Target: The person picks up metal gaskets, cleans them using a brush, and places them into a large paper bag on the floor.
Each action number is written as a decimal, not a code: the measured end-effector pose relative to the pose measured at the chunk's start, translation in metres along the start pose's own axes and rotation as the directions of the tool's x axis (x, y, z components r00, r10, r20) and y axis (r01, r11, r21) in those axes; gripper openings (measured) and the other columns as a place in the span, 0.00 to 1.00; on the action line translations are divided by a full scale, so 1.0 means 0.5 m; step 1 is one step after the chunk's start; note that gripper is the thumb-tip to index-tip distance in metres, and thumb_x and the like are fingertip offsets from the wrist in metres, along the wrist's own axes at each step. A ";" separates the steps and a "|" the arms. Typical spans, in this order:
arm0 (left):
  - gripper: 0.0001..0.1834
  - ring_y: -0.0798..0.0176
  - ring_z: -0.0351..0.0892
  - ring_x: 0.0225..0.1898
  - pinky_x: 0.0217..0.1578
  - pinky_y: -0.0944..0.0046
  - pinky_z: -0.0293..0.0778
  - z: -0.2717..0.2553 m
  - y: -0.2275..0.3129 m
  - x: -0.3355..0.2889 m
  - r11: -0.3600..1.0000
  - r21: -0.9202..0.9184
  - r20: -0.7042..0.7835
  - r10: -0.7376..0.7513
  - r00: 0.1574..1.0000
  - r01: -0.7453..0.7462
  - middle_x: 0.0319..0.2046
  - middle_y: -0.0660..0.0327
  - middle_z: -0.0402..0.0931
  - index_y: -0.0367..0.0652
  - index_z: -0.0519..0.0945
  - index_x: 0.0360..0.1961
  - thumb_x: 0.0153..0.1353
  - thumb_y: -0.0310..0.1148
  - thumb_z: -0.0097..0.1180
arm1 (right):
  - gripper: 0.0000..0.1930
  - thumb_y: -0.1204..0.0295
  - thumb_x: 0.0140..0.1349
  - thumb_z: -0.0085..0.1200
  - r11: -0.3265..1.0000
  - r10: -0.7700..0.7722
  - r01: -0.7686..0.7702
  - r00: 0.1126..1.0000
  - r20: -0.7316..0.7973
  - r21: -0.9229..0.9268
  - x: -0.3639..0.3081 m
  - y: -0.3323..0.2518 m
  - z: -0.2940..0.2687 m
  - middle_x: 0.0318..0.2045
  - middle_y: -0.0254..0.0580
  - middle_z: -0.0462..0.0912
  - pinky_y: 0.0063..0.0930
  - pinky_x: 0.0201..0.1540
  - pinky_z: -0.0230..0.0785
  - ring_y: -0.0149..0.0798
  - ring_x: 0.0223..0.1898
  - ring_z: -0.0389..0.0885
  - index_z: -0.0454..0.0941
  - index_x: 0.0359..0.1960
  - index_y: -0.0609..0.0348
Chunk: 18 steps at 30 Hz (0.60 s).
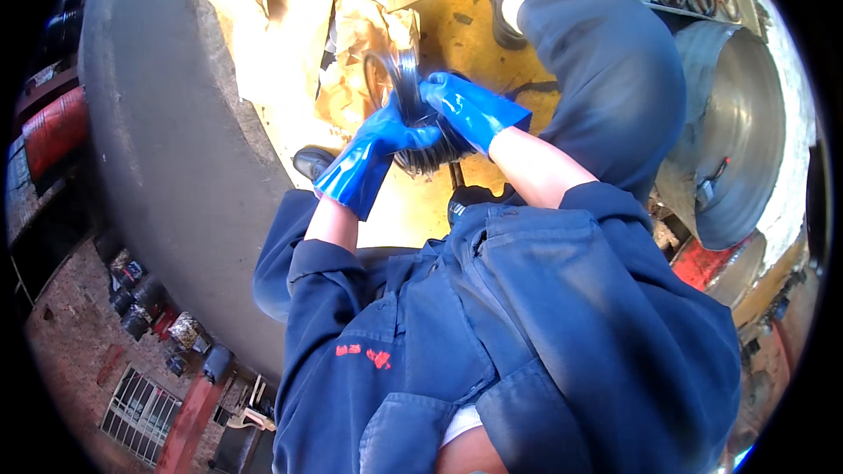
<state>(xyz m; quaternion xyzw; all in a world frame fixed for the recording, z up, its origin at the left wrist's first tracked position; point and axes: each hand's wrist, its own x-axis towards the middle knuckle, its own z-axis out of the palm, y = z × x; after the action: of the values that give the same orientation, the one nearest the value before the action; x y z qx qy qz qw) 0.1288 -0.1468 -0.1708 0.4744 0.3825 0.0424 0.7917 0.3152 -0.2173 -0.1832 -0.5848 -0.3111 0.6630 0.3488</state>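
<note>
I held a bundle of thin, dark, glossy rings [407, 88] between my hands, beside crumpled brown paper [353, 35] and above the yellow floor [457, 26]. My left hand [376, 142], blue-gloved, closed on its near left side, fingers pointing across; my right hand [465, 108], gloved alike, gripped its right side, forearm angled inward. Small red lettering [378, 358] marked my navy jacket [536, 290].
</note>
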 end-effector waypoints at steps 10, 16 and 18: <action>0.54 0.41 0.82 0.56 0.56 0.51 0.78 -0.016 -0.073 -0.017 0.601 0.748 -0.270 -0.110 0.957 0.280 0.56 0.41 0.79 0.49 0.54 0.76 0.50 0.35 0.71 | 0.19 0.56 0.73 0.49 0.986 -0.165 0.167 0.982 -0.091 0.020 -0.002 0.045 -0.017 0.44 0.44 0.84 0.35 0.53 0.71 0.40 0.47 0.82 0.80 0.51 0.59; 0.44 0.40 0.83 0.53 0.52 0.49 0.79 -0.038 -0.096 -0.013 0.469 0.795 -0.346 -0.169 0.923 0.384 0.50 0.41 0.82 0.45 0.59 0.72 0.56 0.33 0.67 | 0.19 0.57 0.72 0.48 0.994 0.008 -0.012 0.999 0.038 0.110 0.000 0.001 -0.017 0.48 0.47 0.84 0.35 0.56 0.70 0.41 0.49 0.81 0.80 0.53 0.59; 0.37 0.36 0.83 0.51 0.50 0.46 0.79 -0.014 -0.064 -0.013 0.397 0.853 -0.329 -0.095 0.940 0.339 0.48 0.41 0.83 0.45 0.64 0.69 0.59 0.32 0.64 | 0.19 0.58 0.72 0.49 0.993 0.003 -0.007 0.999 0.034 0.116 0.003 0.007 -0.023 0.47 0.47 0.84 0.34 0.55 0.71 0.41 0.48 0.81 0.80 0.53 0.59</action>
<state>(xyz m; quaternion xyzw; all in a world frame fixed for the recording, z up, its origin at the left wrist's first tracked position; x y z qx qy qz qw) 0.1103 -0.1622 -0.1939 0.7600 0.4919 -0.2181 0.3645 0.3263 -0.2180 -0.1887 -0.5531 -0.2761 0.6906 0.3754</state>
